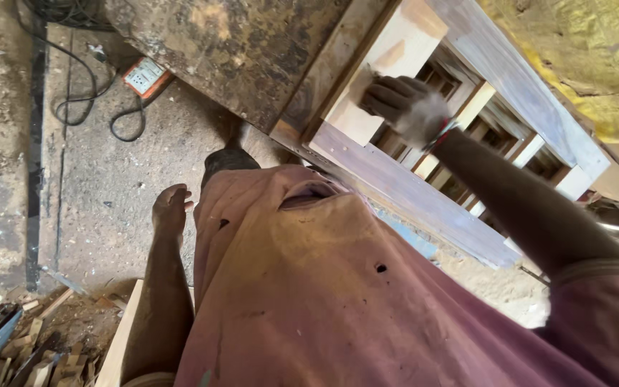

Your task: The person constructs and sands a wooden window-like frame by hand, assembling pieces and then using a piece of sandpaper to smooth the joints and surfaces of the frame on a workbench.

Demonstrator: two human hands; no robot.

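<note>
Your right hand (404, 107) presses flat, fingers spread, clasping nothing, on the pale panel (377, 79) of the wooden door frame (424, 201): stiff, heavy; lift by the rails beside it.

Wooden frame (467, 93): pale cream panel, rails showing a greyish-purple tint with streaked grain.
Desk (238, 50): dark brown, mottled with tan stains.
Shirt (324, 301): faded dusty pink, deepening to maroon at the sleeve, speckled with small dark holes.
Right hand (402, 107): dusted whitish-grey, wearing a red band at the wrist.
Floor (109, 179): grey-beige, speckled.
Cable (87, 107): black.
Socket box (145, 76): white face, orange edge.
Sheet (574, 50): yellow, wrinkled.
</note>
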